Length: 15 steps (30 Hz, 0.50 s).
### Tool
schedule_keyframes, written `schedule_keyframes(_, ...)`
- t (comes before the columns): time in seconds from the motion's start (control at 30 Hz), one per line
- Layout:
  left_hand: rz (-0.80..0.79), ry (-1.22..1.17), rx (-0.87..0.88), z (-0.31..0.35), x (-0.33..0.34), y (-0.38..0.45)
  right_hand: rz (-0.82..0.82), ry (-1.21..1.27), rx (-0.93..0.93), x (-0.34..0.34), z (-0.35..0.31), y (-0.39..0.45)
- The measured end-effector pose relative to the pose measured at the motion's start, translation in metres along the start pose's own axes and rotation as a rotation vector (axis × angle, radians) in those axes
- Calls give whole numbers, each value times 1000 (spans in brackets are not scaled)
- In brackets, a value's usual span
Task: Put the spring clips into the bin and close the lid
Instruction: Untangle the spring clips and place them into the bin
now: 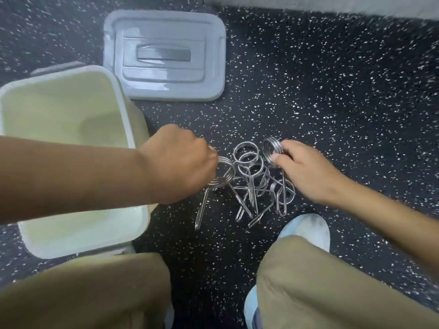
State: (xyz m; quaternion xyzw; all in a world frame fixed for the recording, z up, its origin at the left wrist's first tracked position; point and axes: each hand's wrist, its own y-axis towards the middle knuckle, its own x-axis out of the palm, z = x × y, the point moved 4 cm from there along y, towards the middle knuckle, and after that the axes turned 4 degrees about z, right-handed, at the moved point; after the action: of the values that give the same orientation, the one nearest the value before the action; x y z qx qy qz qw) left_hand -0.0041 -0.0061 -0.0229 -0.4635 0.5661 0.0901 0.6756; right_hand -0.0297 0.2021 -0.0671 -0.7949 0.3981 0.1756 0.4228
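Spring clips [251, 184] lie heaped between both hands, each gripping one.

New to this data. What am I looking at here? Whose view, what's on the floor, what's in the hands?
One picture, from a camera worn on a person's head, looking down at their own hands and knees. No robot. On the speckled dark floor sit an open pale bin, its grey lid lying apart behind it, and a tangle of metal spring clips. The left hand is closed on one clip's coil; the right hand pinches another coil with its fingers. The visible part of the bin looks empty.
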Motion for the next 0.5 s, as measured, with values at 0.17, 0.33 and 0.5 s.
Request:
schedule_keyframes(0.17,153,-80,-96,-20,-15,-51,76,-46,-28,-4,-5,-9)
schedule_keyframes(0.33,194,-288,-371,-35,-3,-99,162,-17,-61,0,-25,-20)
schedule_keyframes(0.5,99,-542,-681,-39,21,-133,126,22,-130,11,-52,-27)
